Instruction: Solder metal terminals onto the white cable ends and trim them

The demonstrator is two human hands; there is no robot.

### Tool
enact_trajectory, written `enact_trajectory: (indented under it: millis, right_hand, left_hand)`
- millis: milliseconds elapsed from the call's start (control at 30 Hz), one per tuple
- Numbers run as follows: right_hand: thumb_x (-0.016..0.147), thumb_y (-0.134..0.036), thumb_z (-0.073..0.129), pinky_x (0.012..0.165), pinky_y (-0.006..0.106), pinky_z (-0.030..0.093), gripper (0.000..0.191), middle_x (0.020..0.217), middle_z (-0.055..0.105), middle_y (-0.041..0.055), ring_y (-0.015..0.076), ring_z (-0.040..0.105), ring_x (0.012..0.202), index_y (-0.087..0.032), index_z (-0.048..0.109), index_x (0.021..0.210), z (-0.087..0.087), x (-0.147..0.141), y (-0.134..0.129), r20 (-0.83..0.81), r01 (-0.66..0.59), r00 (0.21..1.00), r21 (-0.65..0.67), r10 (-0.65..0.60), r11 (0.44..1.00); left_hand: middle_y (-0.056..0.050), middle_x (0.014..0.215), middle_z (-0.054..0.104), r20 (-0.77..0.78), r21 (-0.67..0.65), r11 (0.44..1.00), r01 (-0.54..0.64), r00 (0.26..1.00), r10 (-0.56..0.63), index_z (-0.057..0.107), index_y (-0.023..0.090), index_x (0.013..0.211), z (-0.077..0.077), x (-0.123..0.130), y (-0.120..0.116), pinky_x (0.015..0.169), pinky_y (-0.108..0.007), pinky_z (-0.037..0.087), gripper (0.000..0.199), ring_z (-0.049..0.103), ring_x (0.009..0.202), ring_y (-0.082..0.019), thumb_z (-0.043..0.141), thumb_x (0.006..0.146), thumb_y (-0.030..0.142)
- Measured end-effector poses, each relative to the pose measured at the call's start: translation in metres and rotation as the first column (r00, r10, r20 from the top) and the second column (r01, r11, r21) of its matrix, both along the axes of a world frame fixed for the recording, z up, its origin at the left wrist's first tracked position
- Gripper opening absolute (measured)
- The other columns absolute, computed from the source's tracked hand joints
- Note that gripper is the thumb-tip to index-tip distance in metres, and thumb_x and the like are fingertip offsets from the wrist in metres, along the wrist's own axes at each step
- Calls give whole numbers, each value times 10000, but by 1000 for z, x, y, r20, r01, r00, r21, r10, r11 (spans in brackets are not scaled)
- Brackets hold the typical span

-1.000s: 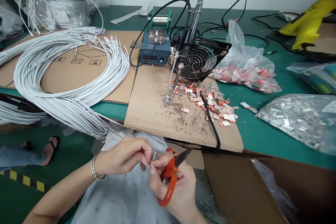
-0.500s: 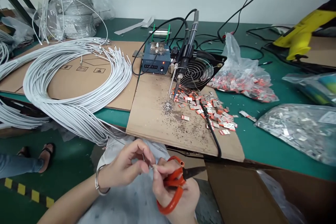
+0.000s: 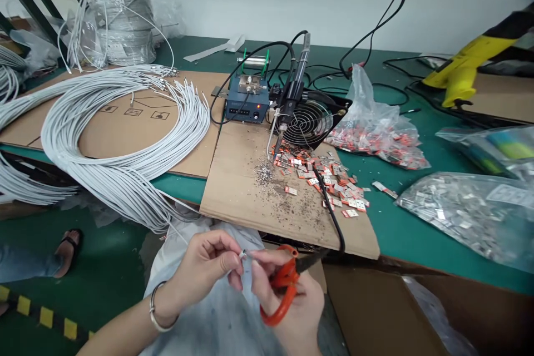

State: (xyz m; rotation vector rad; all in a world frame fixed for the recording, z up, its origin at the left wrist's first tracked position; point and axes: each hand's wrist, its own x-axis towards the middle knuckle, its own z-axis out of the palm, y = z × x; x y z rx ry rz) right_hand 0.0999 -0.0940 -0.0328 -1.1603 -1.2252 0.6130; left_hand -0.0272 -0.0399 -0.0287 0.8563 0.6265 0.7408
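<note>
Over the lap, my left hand [image 3: 208,264] pinches the stripped end of a thin white cable [image 3: 242,255] between thumb and fingers. Just right of it, my right hand [image 3: 287,295] is closed round orange-handled scissors [image 3: 287,275], their dark blades pointing right. The thumb and index fingertips of that hand are close to the cable end; whether they touch it is unclear. A large coil of white cables [image 3: 104,164] lies on cardboard at the left, with one strand running down toward my left hand.
A soldering iron [image 3: 294,89] stands by a blue station [image 3: 248,100] and a fan [image 3: 308,122]. Small red-and-white pieces [image 3: 334,183] lie on cardboard [image 3: 242,189]. Plastic bags [image 3: 467,211] sit at the right. A person's foot [image 3: 67,253] shows at the left.
My fingertips have drawn slightly apart, and the cable end now shows between them. My right hand with the scissors has shifted a little right. The whole view has tilted upward slightly.
</note>
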Motion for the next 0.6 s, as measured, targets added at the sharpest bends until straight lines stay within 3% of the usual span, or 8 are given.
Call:
enact_trajectory:
  millis: [133, 233, 367, 600]
  right_hand:
    - [798, -164, 596, 386, 153, 337, 139, 463, 421, -68, 59, 397, 381, -221, 652, 912, 1, 12, -1, -57, -138, 990, -174, 130, 975]
    - [802, -196, 587, 385, 166, 328, 100, 469, 464, -47, 67, 408, 386, -182, 671, 855, 4, 16, -2, -15, -172, 985, -259, 174, 950]
    - [824, -185, 555, 403, 176, 337, 123, 442, 482, -32, 68, 381, 383, -143, 667, 796, 11, 18, -1, 124, -191, 967, -219, 222, 957]
    - [819, -179, 533, 392, 179, 323, 148, 455, 400, -40, 68, 359, 387, -119, 660, 772, 18, 23, 1, 163, -218, 953, -224, 257, 950]
  left_hand:
    - [-14, 573, 599, -10, -21, 999, 43, 999, -44, 561, 88, 718, 3, -4, -2, 421, -125, 408, 320, 553, 420, -62, 704, 719, 374]
    - [-13, 576, 584, -46, -29, 998, 55, 997, -56, 552, 86, 710, 4, -4, -4, 398, -124, 386, 354, 526, 399, -52, 706, 707, 405]
    - [-8, 531, 552, -113, 0, 999, 45, 993, -45, 543, 89, 711, 5, -4, -5, 400, -140, 374, 408, 503, 393, -59, 703, 687, 463]
    - [-13, 538, 528, -208, 71, 994, 79, 976, -62, 540, 100, 710, 4, -4, -4, 416, -167, 352, 413, 482, 408, -69, 654, 725, 496]
